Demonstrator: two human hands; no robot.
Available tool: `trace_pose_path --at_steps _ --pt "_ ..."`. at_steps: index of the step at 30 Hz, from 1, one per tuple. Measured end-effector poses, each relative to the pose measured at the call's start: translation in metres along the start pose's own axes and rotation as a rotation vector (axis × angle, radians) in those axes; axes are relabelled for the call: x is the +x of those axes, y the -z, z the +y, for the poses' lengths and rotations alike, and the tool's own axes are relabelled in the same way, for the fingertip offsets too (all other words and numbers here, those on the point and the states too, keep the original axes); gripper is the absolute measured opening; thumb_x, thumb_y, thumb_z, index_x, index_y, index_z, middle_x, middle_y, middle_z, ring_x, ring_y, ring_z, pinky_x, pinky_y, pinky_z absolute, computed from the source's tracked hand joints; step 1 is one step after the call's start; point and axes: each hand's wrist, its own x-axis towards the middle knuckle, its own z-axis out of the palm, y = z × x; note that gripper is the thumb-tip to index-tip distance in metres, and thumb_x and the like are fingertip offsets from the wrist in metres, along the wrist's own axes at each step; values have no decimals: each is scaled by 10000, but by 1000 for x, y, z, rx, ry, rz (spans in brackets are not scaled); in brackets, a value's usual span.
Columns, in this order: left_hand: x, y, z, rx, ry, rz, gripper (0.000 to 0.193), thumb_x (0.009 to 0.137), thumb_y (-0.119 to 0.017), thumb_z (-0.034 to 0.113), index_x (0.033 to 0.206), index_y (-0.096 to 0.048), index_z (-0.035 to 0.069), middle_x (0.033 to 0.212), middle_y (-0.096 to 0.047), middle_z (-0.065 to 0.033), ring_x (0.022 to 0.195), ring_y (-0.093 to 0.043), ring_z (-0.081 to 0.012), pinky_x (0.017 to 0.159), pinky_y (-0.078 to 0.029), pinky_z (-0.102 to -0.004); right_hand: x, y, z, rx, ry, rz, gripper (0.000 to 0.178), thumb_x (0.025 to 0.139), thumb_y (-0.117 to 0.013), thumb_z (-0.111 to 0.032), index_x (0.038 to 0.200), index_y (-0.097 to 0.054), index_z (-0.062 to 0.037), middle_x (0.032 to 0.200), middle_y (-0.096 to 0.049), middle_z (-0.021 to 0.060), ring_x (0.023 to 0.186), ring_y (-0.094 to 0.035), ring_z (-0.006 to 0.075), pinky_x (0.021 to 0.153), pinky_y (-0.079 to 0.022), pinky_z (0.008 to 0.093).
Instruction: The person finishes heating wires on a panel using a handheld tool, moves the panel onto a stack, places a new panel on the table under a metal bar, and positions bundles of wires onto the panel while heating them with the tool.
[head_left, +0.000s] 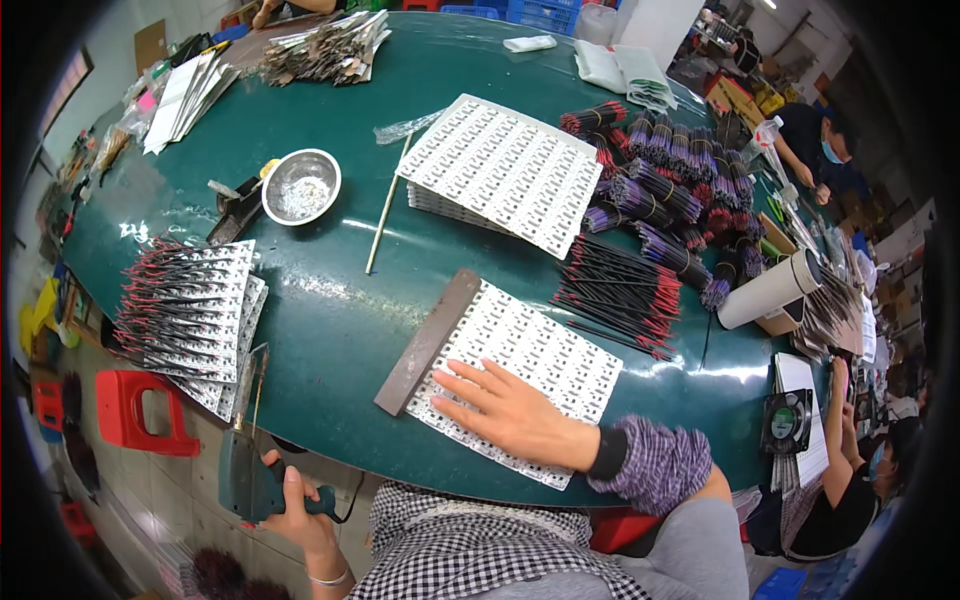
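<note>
My left hand (298,515) is closed round the handle of a teal soldering gun (245,475), its long thin tip pointing up beside the table's near left edge. My right hand (520,415) lies flat, fingers spread, on a white circuit-board panel (545,350) with rows of small dark marks. A dark flat bar (430,345) runs along that panel's left edge, close to my fingertips. Near the gun's tip, black wires with red ends (165,310) lie in rows on another white panel (237,275). Loose black wires with red ends (620,295) lie beyond my right hand.
A stack of white panels (500,170) stands mid-table, a thin stick (388,205) beside it. Left of these is a metal bowl (302,187). Tied wire bundles (665,190) and a white cylinder (768,290) lie right. A red stool (150,412) stands lower left. Co-workers sit at right.
</note>
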Motion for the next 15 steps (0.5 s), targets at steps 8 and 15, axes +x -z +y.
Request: trace_pose_path --at_steps 8,15 --pt "-9 -39 8 -45 -84 -107 321 885 -611 -55 1200 -553 -62 1105 -642 -153 550 -469 -77 462 -409 -225 0 -20 -11 154 -73 -75 515 1004 -537 -270 1469 -456 -65 1607 -304 166 1512 -233 347 1198 -242 551" --pt "-24 -59 10 -40 -65 -316 326 907 -568 -41 1230 -531 -63 1168 -621 -171 559 -454 -76 508 -387 -219 15 -42 -11 179 51 67 523 1003 -543 -278 1465 -461 -48 1586 -358 130 1510 -221 371 1203 -224 571"
